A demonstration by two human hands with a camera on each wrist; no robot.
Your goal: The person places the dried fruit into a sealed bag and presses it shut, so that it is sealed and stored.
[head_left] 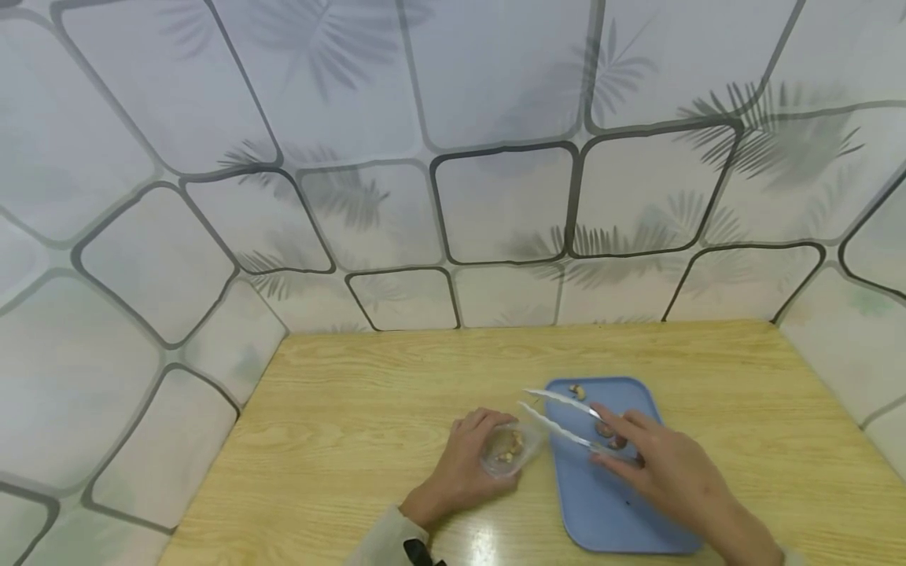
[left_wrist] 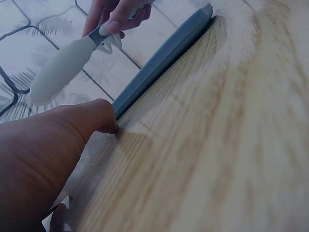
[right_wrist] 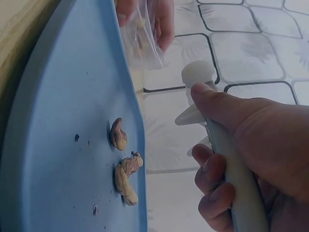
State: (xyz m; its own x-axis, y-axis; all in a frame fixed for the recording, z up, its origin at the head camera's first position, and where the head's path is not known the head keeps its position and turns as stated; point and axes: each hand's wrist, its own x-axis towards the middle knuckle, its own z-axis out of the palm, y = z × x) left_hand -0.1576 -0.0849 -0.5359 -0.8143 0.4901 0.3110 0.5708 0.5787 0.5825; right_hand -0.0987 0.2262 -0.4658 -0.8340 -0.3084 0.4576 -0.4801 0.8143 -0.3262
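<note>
My left hand (head_left: 463,464) curls round a clear plastic cup (head_left: 498,465) beside the tray's left edge. Several cashews (head_left: 511,452) show inside the cup. My right hand (head_left: 668,468) grips a pair of tongs (head_left: 559,428) with pale scalloped tips, over the blue tray (head_left: 602,519). The tongs are spread, their tips pointing left near the cup, with nothing visible between them. A few skin-on cashews (right_wrist: 126,180) lie on the tray in the right wrist view. In the left wrist view my left thumb (left_wrist: 99,116) presses along the cup's side.
The wooden table (head_left: 354,409) meets a patterned curtain-like wall (head_left: 502,204) at the back and both sides. Small dark crumbs (right_wrist: 77,137) are scattered on the tray. Its raised rim (left_wrist: 164,58) stands beside my left hand.
</note>
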